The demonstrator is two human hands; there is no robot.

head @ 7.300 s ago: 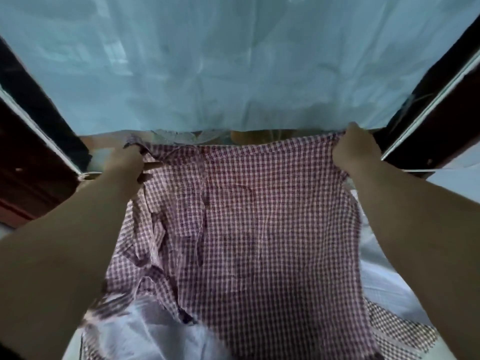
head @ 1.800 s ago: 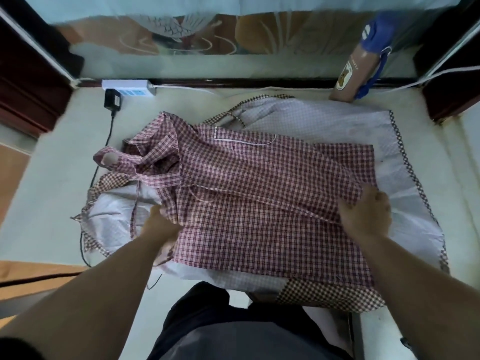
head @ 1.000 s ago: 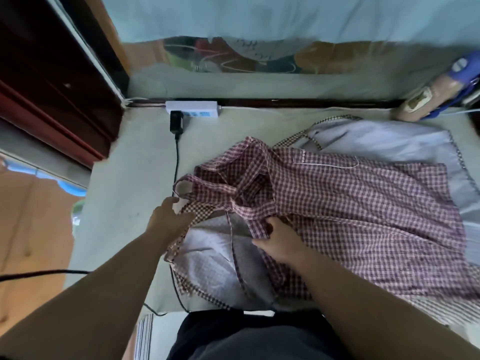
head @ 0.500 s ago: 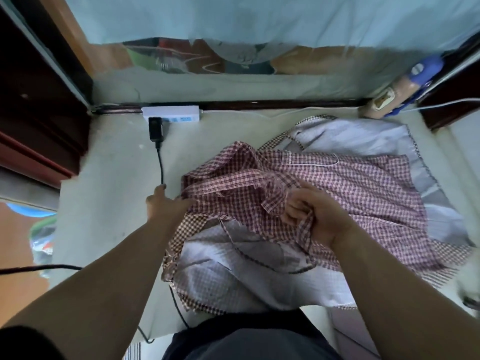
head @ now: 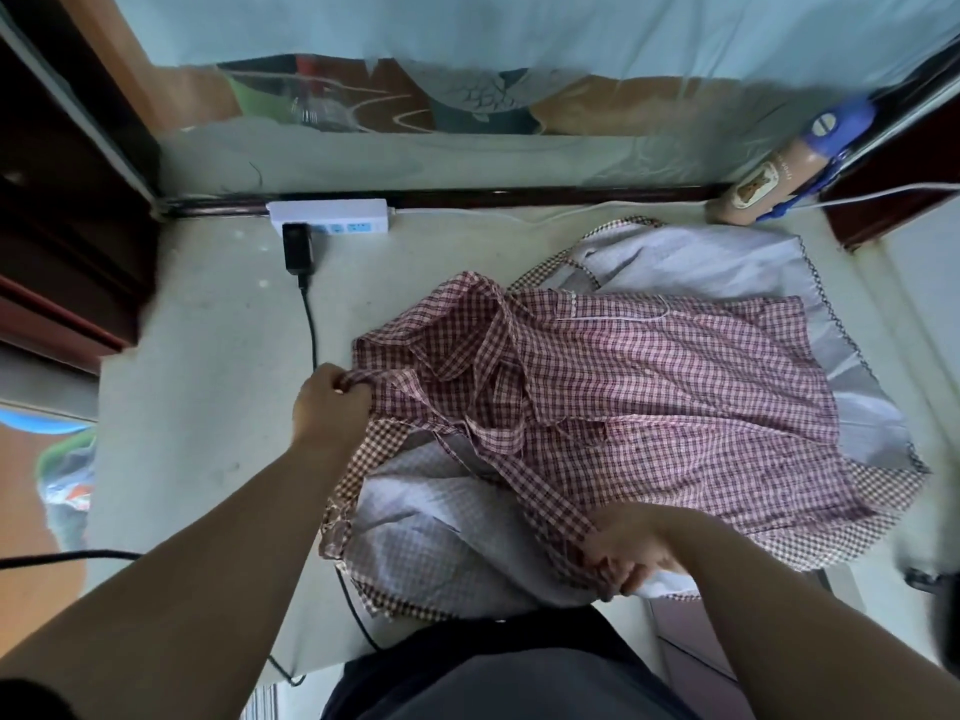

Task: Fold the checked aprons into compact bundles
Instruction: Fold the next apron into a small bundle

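Left hand (head: pixel 332 402) pinching red checked apron (head: pixel 649 397) left corner; right hand (head: pixel 623 556) gripping near edge; pale apron (head: pixel 447 532) underneath on bench (head: pixel 208 387).

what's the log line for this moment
left hand: pinches red apron corner | right hand: grips near edge | state: unfolded

On my feed the top apron (head: pixel 649 387) is a maroon-and-white check in medium squares. The lower apron (head: pixel 701 262) reads pale lilac-white, with a very fine check on the part nearest me, and is edged in a small brown-and-white check trim. The desk (head: pixel 208 356) is a pale greenish cream. I see a white power strip (head: pixel 328 216) with blue sockets, a black plug (head: pixel 297 246), a tan iron (head: pixel 763 184) with a blue handle, and a light blue curtain (head: pixel 467 23).
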